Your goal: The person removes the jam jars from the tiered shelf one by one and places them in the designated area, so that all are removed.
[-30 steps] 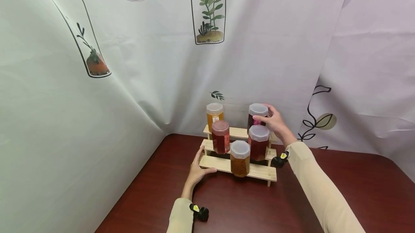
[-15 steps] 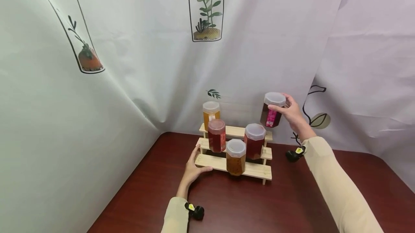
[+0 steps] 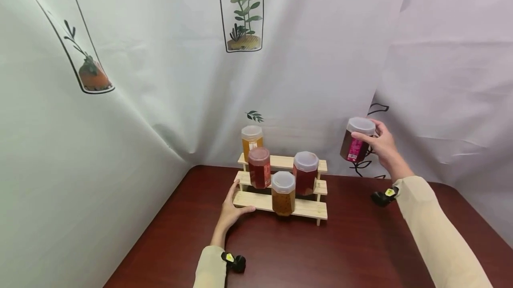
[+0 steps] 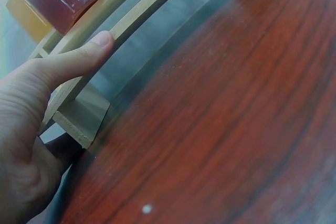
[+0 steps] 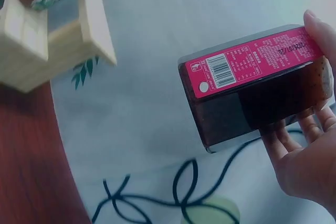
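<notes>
Right hand (image 3: 384,144) gripping dark jar (image 3: 352,147) aloft | left hand (image 3: 230,212) clasping wooden rack (image 3: 310,208) | risk: jar possibly slipping if hold loosens

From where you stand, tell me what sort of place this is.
Probably a makeshift display or filming corner: a plant-printed sheet hangs behind a dark red table, where a wooden stand holds jars.

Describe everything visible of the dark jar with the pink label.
The dark jar has faceted, clear-looking walls, glass or plastic, around dark contents. A whitish lid caps it; its printed pink label carries a barcode. It is in mid-air, lid up, slightly tilted, right of the wooden stand and apart from it. The right grip holds it near the lid.
</notes>
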Available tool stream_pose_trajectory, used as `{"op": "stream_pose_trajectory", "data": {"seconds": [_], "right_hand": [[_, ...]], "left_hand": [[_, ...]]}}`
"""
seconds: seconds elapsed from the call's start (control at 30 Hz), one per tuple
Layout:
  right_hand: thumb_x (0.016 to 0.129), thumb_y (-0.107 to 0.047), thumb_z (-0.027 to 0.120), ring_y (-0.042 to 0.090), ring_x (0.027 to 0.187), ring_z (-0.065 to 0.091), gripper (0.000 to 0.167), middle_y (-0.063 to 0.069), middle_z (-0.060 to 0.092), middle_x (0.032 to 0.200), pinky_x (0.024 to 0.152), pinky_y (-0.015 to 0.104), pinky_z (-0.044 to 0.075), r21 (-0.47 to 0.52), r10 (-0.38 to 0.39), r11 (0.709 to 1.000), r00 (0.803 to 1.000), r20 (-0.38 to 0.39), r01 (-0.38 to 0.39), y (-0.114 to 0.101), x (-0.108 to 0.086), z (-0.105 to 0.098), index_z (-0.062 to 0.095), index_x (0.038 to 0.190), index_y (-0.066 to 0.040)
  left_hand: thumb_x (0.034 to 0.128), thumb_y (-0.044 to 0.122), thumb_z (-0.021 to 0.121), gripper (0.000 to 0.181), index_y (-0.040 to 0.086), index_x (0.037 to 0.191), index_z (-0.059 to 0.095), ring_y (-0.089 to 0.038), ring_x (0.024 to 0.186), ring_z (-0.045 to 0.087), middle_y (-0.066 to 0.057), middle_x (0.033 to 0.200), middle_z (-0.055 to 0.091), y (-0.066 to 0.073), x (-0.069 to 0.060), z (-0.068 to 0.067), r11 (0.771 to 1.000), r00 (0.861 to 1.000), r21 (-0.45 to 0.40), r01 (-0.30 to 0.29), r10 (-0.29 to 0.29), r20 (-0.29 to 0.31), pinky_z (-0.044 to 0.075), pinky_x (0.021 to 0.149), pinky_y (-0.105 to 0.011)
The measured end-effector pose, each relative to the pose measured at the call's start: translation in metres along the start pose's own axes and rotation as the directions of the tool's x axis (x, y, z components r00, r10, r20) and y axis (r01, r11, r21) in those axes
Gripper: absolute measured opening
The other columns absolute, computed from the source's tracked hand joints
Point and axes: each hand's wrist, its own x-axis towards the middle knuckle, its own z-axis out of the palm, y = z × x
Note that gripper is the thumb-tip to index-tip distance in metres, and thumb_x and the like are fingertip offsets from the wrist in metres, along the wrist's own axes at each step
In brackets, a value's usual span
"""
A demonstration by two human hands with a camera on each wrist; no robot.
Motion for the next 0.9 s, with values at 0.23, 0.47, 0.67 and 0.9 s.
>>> {"op": "stream_pose_trajectory", "data": {"seconds": [0.23, 0.47, 0.67, 0.9], "right_hand": [[0.089, -0.035, 0.071, -0.002, 0.104, 0.042, 0.076, -0.023, 0.042, 0.112, 0.083, 0.013, 0.037, -0.060, 0.012, 0.998, 0.999, -0.033, -0.014, 0.019, -0.008, -0.021, 0.030, 0.149, -0.013], [0.089, -0.037, 0.069, 0.023, 0.131, 0.037, 0.083, 0.006, 0.042, 0.139, 0.108, 0.036, 0.033, -0.055, 0.091, 0.994, 0.995, -0.043, -0.094, 0.041, -0.012, -0.025, 0.023, 0.152, -0.008], [0.091, -0.040, 0.066, 0.043, 0.141, 0.023, 0.095, 0.027, 0.015, 0.160, 0.115, 0.059, 0.024, -0.083, 0.166, 0.982, 0.985, -0.051, -0.170, 0.061, -0.018, -0.030, 0.008, 0.155, -0.001], [0.088, -0.041, 0.069, 0.041, 0.136, 0.030, 0.098, 0.029, 0.022, 0.155, 0.112, 0.056, 0.030, -0.122, 0.209, 0.967, 0.969, -0.129, -0.224, 0.087, -0.023, -0.027, 0.011, 0.154, 0.001]], "left_hand": [[0.0666, 0.005, 0.088, 0.102, 0.010, 0.152, 0.033, -0.038, 0.132, 0.043, -0.026, 0.145, 0.045, -0.001, -0.001, 0.002, 1.000, 1.000, 0.004, 0.007, -0.007, 0.011, 0.030, 0.110, -0.054], [0.0668, 0.007, 0.089, 0.102, 0.015, 0.152, 0.034, -0.037, 0.137, 0.039, -0.023, 0.149, 0.042, -0.011, 0.004, 0.000, 1.000, 1.000, 0.010, 0.016, -0.017, 0.011, 0.028, 0.112, -0.056], [0.0643, 0.012, 0.091, 0.106, 0.023, 0.152, 0.033, -0.033, 0.136, 0.040, -0.019, 0.148, 0.044, -0.033, 0.014, 0.004, 1.000, 1.000, 0.014, 0.010, -0.010, -0.001, 0.027, 0.112, -0.054], [0.0639, 0.016, 0.092, 0.107, 0.024, 0.152, 0.033, -0.033, 0.139, 0.038, -0.019, 0.151, 0.041, -0.042, 0.016, 0.002, 1.000, 1.000, 0.030, -0.001, 0.001, -0.001, 0.028, 0.112, -0.057]]}}
